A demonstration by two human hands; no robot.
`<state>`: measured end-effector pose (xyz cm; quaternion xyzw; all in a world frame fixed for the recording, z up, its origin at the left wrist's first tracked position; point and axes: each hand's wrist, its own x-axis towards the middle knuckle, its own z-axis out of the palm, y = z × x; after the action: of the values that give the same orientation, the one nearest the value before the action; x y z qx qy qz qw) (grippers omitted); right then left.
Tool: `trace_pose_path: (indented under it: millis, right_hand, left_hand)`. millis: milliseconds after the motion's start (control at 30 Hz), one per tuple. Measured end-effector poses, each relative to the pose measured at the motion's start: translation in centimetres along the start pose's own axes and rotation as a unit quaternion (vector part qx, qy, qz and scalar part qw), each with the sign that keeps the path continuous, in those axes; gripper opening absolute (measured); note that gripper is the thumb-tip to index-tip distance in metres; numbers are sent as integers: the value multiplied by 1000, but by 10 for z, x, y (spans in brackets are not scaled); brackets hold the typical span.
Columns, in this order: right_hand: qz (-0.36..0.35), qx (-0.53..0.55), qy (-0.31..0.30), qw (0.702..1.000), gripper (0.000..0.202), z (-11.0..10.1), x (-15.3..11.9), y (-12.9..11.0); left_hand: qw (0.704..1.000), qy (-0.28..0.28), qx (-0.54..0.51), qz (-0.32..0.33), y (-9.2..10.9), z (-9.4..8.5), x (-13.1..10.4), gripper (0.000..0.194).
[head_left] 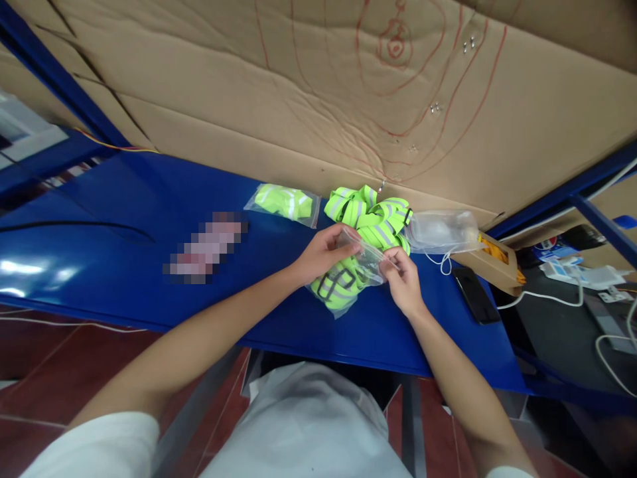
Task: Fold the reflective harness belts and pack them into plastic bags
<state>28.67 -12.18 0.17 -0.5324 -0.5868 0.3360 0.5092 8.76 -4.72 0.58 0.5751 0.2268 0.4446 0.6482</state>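
Note:
A clear plastic bag (338, 292) holds a folded neon-yellow reflective strap with a dark buckle. My left hand (329, 252) pinches the bag's top edge on the left, and my right hand (401, 272) pinches the same edge on the right. The bag's opening stretches between them, its lower end on the blue table (279, 318). Just behind my hands lies a loose pile of neon-yellow straps (371, 216) with grey stripes. Another filled bag (283, 202) lies to the left of that pile, and clear empty-looking bags (442, 230) lie to its right.
A black phone (476, 295) lies on the right, near an open cardboard box (490, 262) with orange items. A blurred-out pinkish item (206, 249) is on the left. Cardboard (298, 79) with red drawn lines rises behind the table. White cables run at the right.

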Motion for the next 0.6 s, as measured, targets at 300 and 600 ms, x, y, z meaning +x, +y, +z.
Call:
trace_pose_path:
  millis: [300,600]
  right_hand:
    - [103,30,-94,990,33,3,10,13]
    - [156,40,-163,973,52,8,10,20]
  left_hand:
    - [982,-3,77,-174,-6,-7,4,30]
    - [969,-8,83,-234,-15,-15,8,26]
